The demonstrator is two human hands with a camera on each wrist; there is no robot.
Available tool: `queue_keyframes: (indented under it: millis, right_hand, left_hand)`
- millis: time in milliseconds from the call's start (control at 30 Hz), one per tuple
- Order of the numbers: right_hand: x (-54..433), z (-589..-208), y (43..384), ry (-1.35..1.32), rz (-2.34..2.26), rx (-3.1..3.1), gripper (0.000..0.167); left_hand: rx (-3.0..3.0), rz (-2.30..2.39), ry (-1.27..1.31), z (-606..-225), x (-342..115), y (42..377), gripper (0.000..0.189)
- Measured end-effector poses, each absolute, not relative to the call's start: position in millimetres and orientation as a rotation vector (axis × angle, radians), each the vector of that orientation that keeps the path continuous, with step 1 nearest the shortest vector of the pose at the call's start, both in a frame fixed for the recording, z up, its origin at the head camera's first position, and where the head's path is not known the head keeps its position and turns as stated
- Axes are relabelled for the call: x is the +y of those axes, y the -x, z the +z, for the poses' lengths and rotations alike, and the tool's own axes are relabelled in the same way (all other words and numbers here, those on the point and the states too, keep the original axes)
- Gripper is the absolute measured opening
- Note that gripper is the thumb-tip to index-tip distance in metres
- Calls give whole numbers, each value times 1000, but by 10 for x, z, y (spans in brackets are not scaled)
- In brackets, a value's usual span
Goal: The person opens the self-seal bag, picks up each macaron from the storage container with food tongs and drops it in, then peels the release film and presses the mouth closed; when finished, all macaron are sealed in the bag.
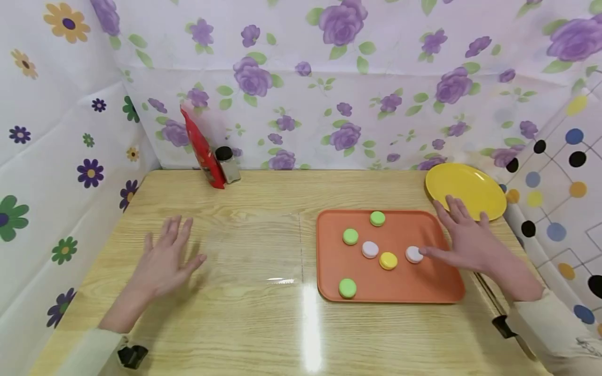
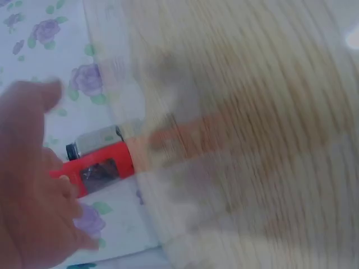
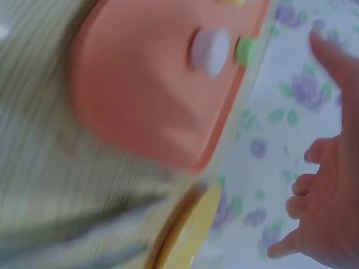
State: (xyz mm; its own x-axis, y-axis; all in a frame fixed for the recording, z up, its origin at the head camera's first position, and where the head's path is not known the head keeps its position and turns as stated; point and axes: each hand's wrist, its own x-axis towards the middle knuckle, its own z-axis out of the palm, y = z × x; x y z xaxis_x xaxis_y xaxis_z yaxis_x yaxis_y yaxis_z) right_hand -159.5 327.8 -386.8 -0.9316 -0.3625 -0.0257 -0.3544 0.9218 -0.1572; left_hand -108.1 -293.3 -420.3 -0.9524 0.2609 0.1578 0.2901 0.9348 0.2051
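Observation:
My left hand (image 1: 162,263) hovers over the left part of the table, fingers spread and holding nothing. My right hand (image 1: 470,243) is spread above the right end of an orange tray (image 1: 400,287), also without anything in it. Its thumb overlaps the edge of a pale lilac macaron (image 1: 414,255) in the head view. Also on the tray lie a second lilac macaron (image 1: 370,249), a yellow macaron (image 1: 388,260) and three green macarons (image 1: 347,288). Beneath the right forearm, partly hidden, are long metal tongs (image 1: 486,287), whose two blurred arms show in the right wrist view.
A yellow plate (image 1: 465,185) sits at the back right, beyond the right hand. Against the back curtain stand a red packet (image 1: 204,151) and a small black-capped jar (image 1: 228,164). A clear sheet (image 1: 256,248) lies left of the tray. Patterned curtains enclose three sides.

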Motion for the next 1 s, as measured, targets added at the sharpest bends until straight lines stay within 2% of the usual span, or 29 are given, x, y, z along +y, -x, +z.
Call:
queue_keyframes:
  millis: [67,200,333,467,633,833,1000]
  right_hand:
    - [3137,-3863,1639,639,-288,3014,105]
    - [2746,-3890,1727,894,-405,3006,79]
    - [2173,-3937,1773,1077,-488,2965,60]
    - [1544,-4018,1820,1210,-409,2862,56]
    - [980,-4137,1900,1230,-158,2738,72]
    - [667,-4271,1990,1183,56,2669,93]
    - [554,-4342,2017,1150,143,2626,101]
  left_hand:
    - [-2860,-397,462,-4200,-2892,1093,65]
    - [-2658,-461,468,-4222,-2755,1137,25]
    - [-2628,-511,448,-4282,-2578,1212,8]
    - [-2694,-580,449,-4352,-2401,1280,12]
    - [-2737,-660,517,-4423,-2253,1352,29]
    - [-2719,-699,600,-4492,-2245,1365,36]
    - [-2713,-701,625,-4532,-2287,1368,42]
